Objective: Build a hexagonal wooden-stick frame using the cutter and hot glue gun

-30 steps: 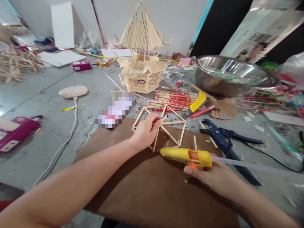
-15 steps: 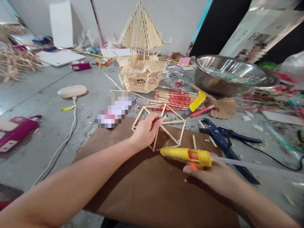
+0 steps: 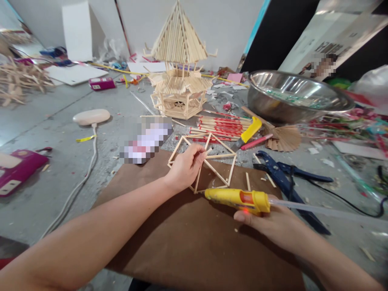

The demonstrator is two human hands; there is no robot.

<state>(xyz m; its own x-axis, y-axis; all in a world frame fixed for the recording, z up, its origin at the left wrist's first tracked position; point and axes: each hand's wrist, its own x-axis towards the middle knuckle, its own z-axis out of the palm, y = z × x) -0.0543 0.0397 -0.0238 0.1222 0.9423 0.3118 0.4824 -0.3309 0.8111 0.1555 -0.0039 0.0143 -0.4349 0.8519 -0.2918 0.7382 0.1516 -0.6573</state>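
Note:
My left hand [image 3: 186, 167] is closed in a pinch on a thin wooden stick, whose pale end [image 3: 209, 151] pokes out past the fingertips. It covers part of a flat frame of wooden sticks [image 3: 232, 171] with crossing spokes, so the joints under the palm are hidden. In my right hand [image 3: 273, 226] is a yellow hot glue gun [image 3: 224, 196], gripped from the right with its red light glowing. The gun's nozzle is at the frame's near corner; whether it touches cannot be seen. A clear glue stick [image 3: 303, 207] sticks out of its back.
Beneath the frame lies a brown board [image 3: 188, 238]. Behind stands a stick pagoda [image 3: 182, 81], with red-marked sticks [image 3: 224, 126] in front. Blue pliers [image 3: 273, 169], a yellow-handled cutter [image 3: 251, 128] and a steel basin [image 3: 281, 101] are right; a white charger [image 3: 91, 117] is left.
Both hands, the glue gun and the stick frame keep nearly the same places. The whole view has shifted very slightly.

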